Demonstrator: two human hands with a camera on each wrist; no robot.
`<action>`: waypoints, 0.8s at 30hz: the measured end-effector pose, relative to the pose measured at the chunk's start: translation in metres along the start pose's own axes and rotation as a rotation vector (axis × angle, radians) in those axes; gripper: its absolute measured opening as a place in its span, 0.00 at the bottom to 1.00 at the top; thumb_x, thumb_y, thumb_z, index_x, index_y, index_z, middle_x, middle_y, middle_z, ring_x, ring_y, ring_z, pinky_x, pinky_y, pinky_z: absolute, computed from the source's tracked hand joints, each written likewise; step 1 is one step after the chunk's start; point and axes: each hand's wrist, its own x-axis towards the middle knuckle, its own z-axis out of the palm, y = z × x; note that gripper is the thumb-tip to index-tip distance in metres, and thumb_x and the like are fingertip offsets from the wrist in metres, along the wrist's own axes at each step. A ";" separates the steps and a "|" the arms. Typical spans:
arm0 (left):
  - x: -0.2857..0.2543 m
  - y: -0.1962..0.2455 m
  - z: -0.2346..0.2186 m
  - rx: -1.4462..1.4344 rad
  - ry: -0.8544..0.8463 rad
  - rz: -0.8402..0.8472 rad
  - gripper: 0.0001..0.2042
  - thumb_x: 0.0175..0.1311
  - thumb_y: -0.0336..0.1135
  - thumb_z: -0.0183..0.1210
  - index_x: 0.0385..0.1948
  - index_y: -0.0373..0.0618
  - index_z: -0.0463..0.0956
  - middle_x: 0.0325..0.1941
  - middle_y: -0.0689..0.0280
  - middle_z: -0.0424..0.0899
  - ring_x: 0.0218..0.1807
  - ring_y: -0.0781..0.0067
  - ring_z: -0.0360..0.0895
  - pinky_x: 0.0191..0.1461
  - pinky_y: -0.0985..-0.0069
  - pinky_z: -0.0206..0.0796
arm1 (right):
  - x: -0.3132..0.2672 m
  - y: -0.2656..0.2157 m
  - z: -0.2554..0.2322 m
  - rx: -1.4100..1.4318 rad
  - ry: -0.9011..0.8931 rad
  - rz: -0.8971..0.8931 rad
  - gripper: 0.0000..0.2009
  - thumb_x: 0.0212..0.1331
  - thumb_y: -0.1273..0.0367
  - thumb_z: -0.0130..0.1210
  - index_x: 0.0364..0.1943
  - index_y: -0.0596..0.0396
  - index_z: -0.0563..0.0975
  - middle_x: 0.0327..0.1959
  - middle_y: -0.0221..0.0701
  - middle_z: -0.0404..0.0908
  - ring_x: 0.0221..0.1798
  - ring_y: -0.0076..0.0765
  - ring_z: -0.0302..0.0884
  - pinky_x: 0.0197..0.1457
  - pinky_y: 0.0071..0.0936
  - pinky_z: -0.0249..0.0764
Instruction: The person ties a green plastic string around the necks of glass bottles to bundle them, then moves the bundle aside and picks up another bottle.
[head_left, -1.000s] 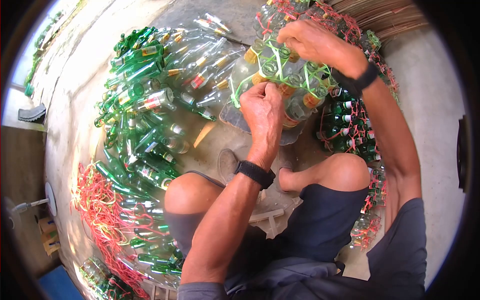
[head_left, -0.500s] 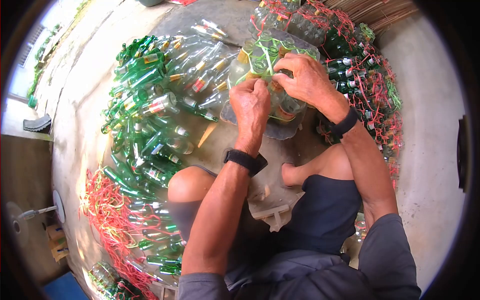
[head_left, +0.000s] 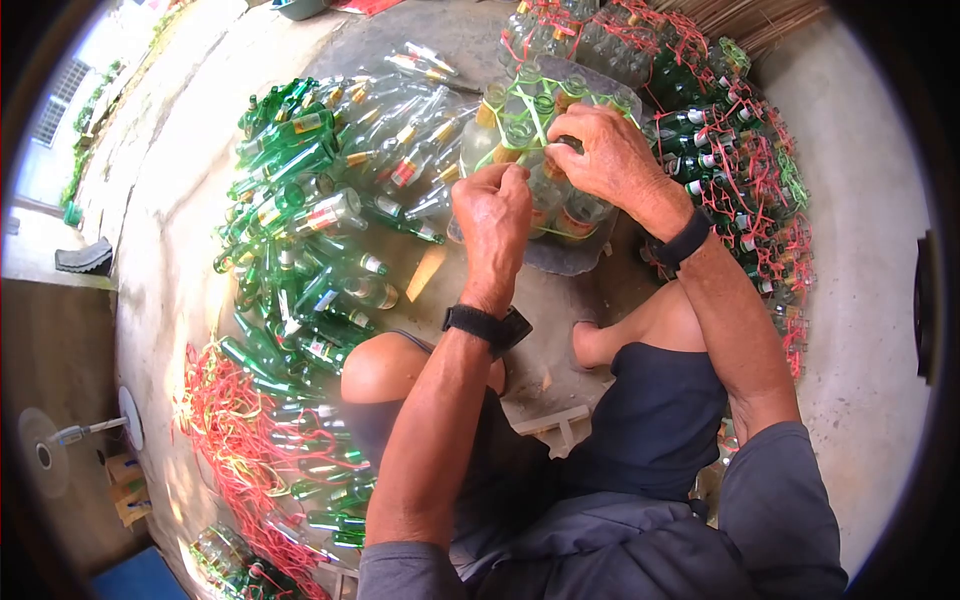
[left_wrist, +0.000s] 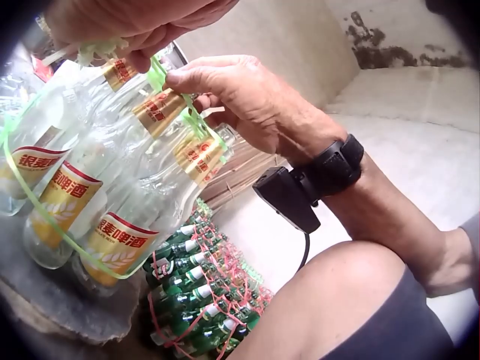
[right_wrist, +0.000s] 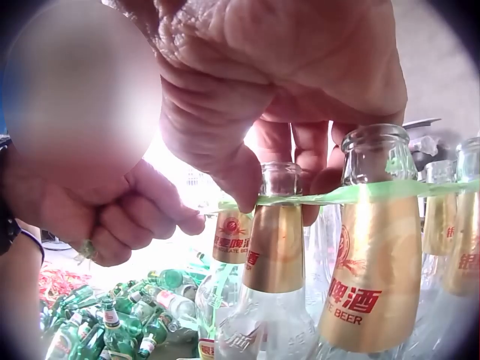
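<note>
A cluster of clear beer bottles [left_wrist: 116,244] with gold neck labels stands upright on a dark round slab [head_left: 562,260]. Light green plastic strap [right_wrist: 375,192] runs around and between the bottle necks, and another loop circles the bodies lower down. My left hand [head_left: 490,225] is curled at the near left of the cluster, gripping an end of the green strap. Above the necks, my right hand [head_left: 612,155] pinches the strap, thumb on the near side and fingers behind a bottle neck, as the right wrist view shows.
Loose green bottles [head_left: 290,270] and clear bottles [head_left: 400,130] lie heaped on the left. Tangled red strap [head_left: 235,430] lies nearer me. Along the right, green bottles [head_left: 715,160] are stacked in red-strap bundles. A fan [head_left: 130,420] stands far left.
My right hand has come down and left from the far side of the cluster to its near side. The left hand has drawn slightly left and toward me.
</note>
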 end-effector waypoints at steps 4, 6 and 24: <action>0.002 0.001 -0.002 0.014 -0.038 -0.016 0.14 0.63 0.33 0.58 0.30 0.27 0.85 0.15 0.66 0.76 0.22 0.80 0.71 0.28 0.70 0.67 | -0.004 0.006 0.001 0.030 0.039 -0.025 0.09 0.56 0.65 0.63 0.37 0.53 0.84 0.38 0.38 0.84 0.47 0.54 0.82 0.53 0.48 0.77; 0.004 0.002 -0.002 0.040 -0.041 0.003 0.14 0.63 0.33 0.58 0.31 0.27 0.85 0.15 0.66 0.77 0.22 0.80 0.71 0.28 0.70 0.67 | -0.005 0.011 -0.005 0.054 0.059 -0.061 0.10 0.56 0.65 0.64 0.39 0.54 0.84 0.39 0.39 0.83 0.47 0.54 0.82 0.53 0.47 0.77; 0.041 0.052 -0.021 0.594 -0.305 0.209 0.14 0.59 0.36 0.60 0.30 0.33 0.88 0.16 0.70 0.74 0.21 0.82 0.65 0.27 0.73 0.60 | -0.001 -0.005 -0.020 0.145 0.082 -0.084 0.07 0.58 0.72 0.61 0.40 0.57 0.84 0.39 0.39 0.83 0.45 0.52 0.82 0.50 0.41 0.77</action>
